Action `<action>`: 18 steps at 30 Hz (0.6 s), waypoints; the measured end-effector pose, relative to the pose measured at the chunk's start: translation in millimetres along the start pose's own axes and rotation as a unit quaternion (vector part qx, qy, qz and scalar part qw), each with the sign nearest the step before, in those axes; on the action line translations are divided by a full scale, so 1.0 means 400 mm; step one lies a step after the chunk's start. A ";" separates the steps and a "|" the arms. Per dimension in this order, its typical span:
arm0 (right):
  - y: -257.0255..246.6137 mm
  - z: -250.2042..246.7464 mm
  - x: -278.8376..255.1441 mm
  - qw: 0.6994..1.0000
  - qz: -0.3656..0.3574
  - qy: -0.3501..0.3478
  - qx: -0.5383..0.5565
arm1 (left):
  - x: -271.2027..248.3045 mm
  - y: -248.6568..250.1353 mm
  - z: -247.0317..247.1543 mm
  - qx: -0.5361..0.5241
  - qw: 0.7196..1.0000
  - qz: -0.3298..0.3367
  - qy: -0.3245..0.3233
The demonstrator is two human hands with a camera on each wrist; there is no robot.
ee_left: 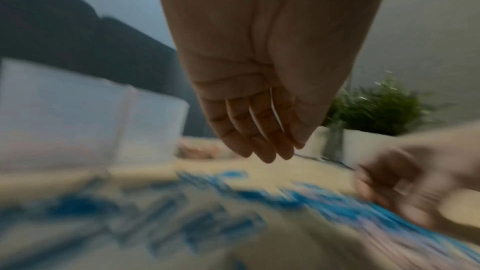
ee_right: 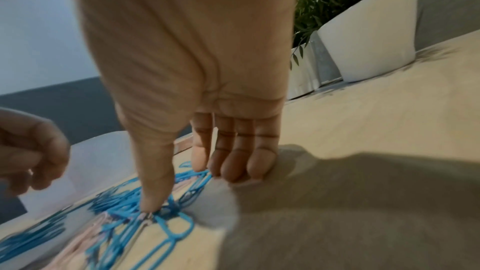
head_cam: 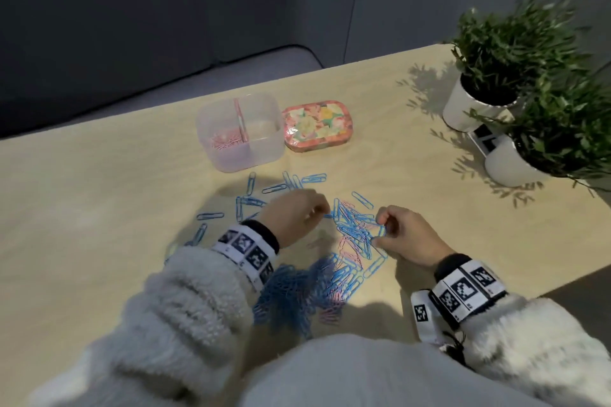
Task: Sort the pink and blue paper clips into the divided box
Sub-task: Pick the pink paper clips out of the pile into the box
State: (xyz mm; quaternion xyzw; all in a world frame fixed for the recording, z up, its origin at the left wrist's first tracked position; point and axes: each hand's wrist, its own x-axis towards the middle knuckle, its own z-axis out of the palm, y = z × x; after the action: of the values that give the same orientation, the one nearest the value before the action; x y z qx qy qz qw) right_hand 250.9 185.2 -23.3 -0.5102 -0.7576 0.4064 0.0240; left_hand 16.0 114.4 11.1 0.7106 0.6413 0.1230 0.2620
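Note:
A clear divided box (head_cam: 252, 159) stands at the back of the table, with pink clips (head_cam: 226, 141) in its left compartment; the right one looks empty. A mixed pile of blue and pink paper clips (head_cam: 353, 241) lies between my hands. My right hand (head_cam: 381, 232) pinches a blue clip at the pile's right edge. In the right wrist view, the right hand (ee_right: 176, 186) has its thumb (ee_right: 152, 198) pressed on blue clips. My left hand (head_cam: 322, 210) hovers at the pile's left with fingers bent. In the blurred left wrist view, the left hand (ee_left: 280, 151) shows nothing clearly held.
A flowered tin (head_cam: 315, 127) sits right of the box. Two potted plants (head_cam: 496, 53) (head_cam: 562, 129) in white pots stand at the right. Loose blue clips (head_cam: 252, 183) are scattered before the box, with a dense blue heap (head_cam: 291, 291) near my body. The table edge (head_cam: 562, 287) runs near right.

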 end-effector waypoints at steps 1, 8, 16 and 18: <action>-0.001 -0.001 0.002 0.999 0.001 0.016 -0.027 | -0.001 0.013 0.029 0.003 1.000 0.007 -0.028; -0.064 0.025 -0.001 0.996 -0.037 0.028 -0.075 | 0.023 0.059 0.119 0.038 0.996 0.016 -0.080; -0.029 0.050 -0.002 1.000 -0.023 -0.013 -0.016 | 0.034 0.040 0.102 0.062 0.995 -0.048 -0.063; -0.011 0.027 -0.006 1.000 -0.001 0.000 0.019 | 0.020 0.021 0.086 0.007 0.996 -0.070 -0.046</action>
State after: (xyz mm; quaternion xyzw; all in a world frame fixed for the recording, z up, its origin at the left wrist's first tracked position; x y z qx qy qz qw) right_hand 243.9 176.4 -27.0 -0.5090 -0.7502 0.4208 0.0334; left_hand 41.8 114.5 -14.4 0.6706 0.6776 0.0669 0.2943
